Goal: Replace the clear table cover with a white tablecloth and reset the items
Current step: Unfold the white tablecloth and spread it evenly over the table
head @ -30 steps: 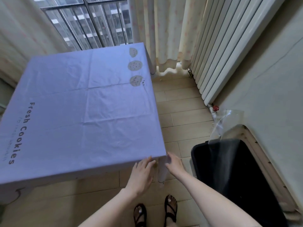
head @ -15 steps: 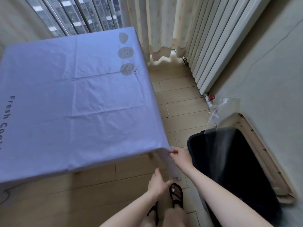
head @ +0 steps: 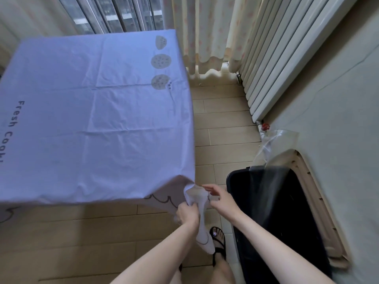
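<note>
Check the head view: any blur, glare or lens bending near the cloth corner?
Head view: daylight from the window tints the white tablecloth bluish; the wide-angle lens bows the radiator; left hand and right hand at the corner look slightly soft; the clear cover over the black case shows glare streaks.

The tablecloth (head: 92, 130) is spread flat across the left, with its near right corner hung down. That corner is gripped by the left hand (head: 187, 215); the right hand (head: 220, 198) is placed just to its right. A container (head: 276, 212) is set on the floor (head: 221, 124) right of both hands, and a plastic sheet (head: 274, 144) is draped at its far end. Behind it a radiator (head: 276, 58) is mounted, with a curtain (head: 205, 31) to its left.
</note>
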